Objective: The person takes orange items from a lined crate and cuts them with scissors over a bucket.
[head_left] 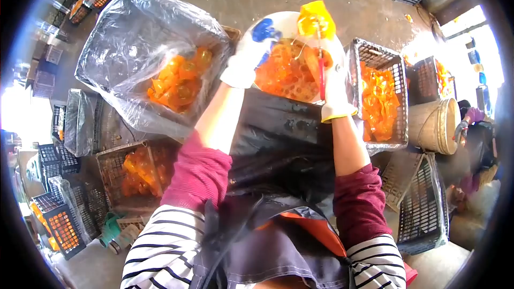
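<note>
A round white tub (289,20) filled with wet orange pieces stands in front of me. My right hand (335,69), in a pale glove with a yellow cuff, is closed around a red-handled knife (322,77). The knife's thin blade points away from me, across a yellow-orange fruit-like piece (316,17) above the tub's far rim. Its exact kind is not clear. Over the tub's left side is my left hand (249,56), in a white glove with blue-coated fingers. The thumb and fingers look apart, with nothing visible between them, though glare blurs them.
At left, a plastic-lined crate (128,37) holds orange pieces; another crate (107,182) stands nearer. To the right are a black crate (402,104) of orange pieces, a bucket (448,126) and a lined crate (423,208). Another person (479,139) works at far right.
</note>
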`<action>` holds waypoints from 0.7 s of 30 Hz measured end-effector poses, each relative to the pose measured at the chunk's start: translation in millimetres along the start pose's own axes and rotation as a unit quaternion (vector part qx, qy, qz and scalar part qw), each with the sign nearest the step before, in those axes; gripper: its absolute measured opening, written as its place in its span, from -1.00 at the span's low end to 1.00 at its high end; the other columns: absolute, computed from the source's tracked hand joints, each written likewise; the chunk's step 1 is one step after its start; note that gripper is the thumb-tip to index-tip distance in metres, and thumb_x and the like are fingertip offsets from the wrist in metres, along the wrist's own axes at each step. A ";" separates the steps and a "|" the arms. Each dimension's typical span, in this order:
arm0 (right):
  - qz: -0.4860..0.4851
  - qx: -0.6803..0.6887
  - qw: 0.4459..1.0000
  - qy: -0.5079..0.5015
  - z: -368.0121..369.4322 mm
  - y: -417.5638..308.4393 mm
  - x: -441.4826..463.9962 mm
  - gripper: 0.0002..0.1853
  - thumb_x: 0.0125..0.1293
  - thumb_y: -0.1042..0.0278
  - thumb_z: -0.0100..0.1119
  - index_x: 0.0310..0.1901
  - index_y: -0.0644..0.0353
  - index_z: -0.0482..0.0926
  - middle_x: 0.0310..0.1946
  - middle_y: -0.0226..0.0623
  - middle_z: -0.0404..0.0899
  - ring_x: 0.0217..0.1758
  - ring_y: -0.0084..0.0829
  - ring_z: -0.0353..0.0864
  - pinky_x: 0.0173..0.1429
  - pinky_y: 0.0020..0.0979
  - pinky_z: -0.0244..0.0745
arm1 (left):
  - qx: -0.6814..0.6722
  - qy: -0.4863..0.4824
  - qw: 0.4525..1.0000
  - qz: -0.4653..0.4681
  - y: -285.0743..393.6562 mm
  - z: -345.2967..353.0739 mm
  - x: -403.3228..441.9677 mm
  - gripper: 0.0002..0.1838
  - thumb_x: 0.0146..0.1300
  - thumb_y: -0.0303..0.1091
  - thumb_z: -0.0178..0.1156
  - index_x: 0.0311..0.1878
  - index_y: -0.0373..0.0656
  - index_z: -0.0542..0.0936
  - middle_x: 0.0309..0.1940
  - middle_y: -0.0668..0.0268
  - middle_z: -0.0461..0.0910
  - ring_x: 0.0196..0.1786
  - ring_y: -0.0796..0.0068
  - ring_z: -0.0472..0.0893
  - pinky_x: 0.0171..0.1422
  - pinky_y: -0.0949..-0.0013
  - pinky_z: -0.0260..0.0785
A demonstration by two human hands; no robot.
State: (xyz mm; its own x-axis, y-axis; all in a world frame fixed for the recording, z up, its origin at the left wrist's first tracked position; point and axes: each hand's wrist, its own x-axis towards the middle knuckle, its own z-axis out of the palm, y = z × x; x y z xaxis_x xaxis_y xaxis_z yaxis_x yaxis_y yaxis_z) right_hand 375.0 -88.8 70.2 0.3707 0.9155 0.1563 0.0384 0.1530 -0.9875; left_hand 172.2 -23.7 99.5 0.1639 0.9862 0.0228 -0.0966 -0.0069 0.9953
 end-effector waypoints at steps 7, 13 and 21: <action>0.068 0.423 0.904 0.006 -43.9 -24.1 12.3 -0.42 0.37 -0.09 0.01 0.16 0.28 0.41 0.09 -0.19 0.50 0.17 -0.30 0.47 0.23 -0.28 0.41 | 0.346 0.138 0.926 0.063 -59.2 -179.1 5.8 -0.65 0.25 -0.32 0.21 0.08 -0.19 0.55 -0.07 0.22 0.62 -0.03 0.41 0.58 0.09 0.42 0.41; 0.146 0.506 0.844 -0.100 -40.9 -37.4 19.8 -0.35 0.31 -0.11 0.08 0.15 0.38 0.38 0.12 -0.12 0.48 0.15 -0.22 0.46 0.31 -0.14 0.26 | 0.521 0.128 0.839 -0.086 -72.9 -257.0 -38.2 -0.37 0.15 -0.17 0.27 0.28 -0.13 0.37 0.18 0.09 0.44 0.24 0.18 0.43 0.28 0.21 0.25; 0.156 0.299 0.940 -0.053 11.1 -49.3 41.4 -0.46 0.39 0.00 0.00 0.14 0.35 0.39 0.14 -0.06 0.43 0.17 -0.20 0.43 0.27 -0.18 0.34 | 0.826 -0.141 0.529 -0.133 -163.0 -255.7 10.2 -0.20 0.15 -0.26 0.15 0.47 0.00 0.06 0.43 0.08 0.09 0.48 -0.01 0.06 0.48 -0.07 -0.09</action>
State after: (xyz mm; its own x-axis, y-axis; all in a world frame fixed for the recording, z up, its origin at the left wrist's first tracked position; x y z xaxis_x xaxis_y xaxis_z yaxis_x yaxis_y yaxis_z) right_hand 378.2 -54.3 125.6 0.1821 0.9776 -0.1058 -0.5968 0.0244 -0.8020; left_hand -61.4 29.7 -86.6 0.1181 0.9264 -0.3576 0.9185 -0.2388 -0.3152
